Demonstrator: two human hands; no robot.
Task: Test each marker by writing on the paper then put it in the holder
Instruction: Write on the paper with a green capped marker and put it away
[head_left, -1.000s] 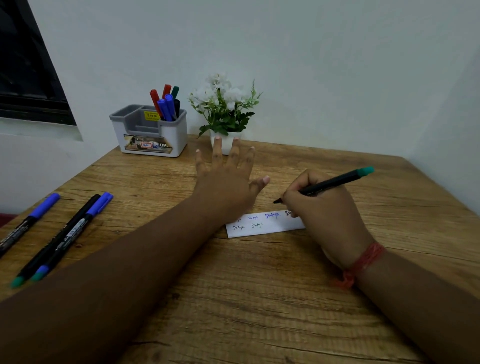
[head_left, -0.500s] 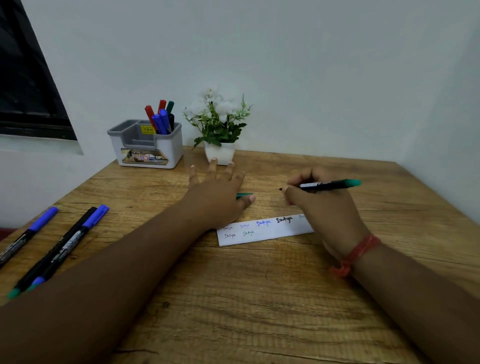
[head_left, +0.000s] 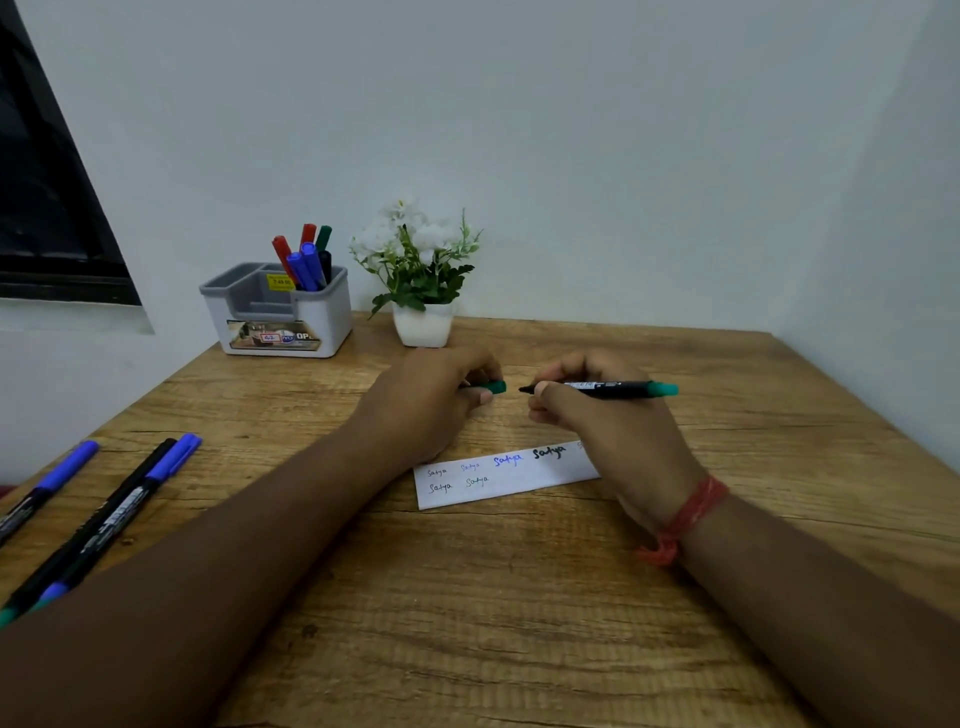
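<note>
**Uncapped green marker in right hand, cap in left**

Right hand (head_left: 613, 415) gripped a black-barrelled marker (head_left: 602, 388) with a green rear end, held roughly level above the table (head_left: 519, 597), bare tip pointing left. Left hand (head_left: 431, 405) had its fingers curled round a green cap (head_left: 493, 387), only the cap's end showing past the fingers. Cap and marker tip were near each other, not touching. Both hands sat just behind the paper strip (head_left: 506, 475), which lay flat on the wood with several handwritten test words in blue and black; its right end was hidden under the right hand. A red thread band (head_left: 685, 514) was on the right wrist.

Holder (head_left: 280, 312), a grey-white divided caddy, stood at the far left by the wall, with red, blue, green and black markers upright in its right rear compartment; other compartments looked unfilled as far as visible. White-flowered potted plant (head_left: 421, 280) stood just right of the holder. Three loose capped markers (head_left: 104, 514) lay at the left table edge, partly covered by the left forearm. Dark window (head_left: 47, 208) at far left.
</note>
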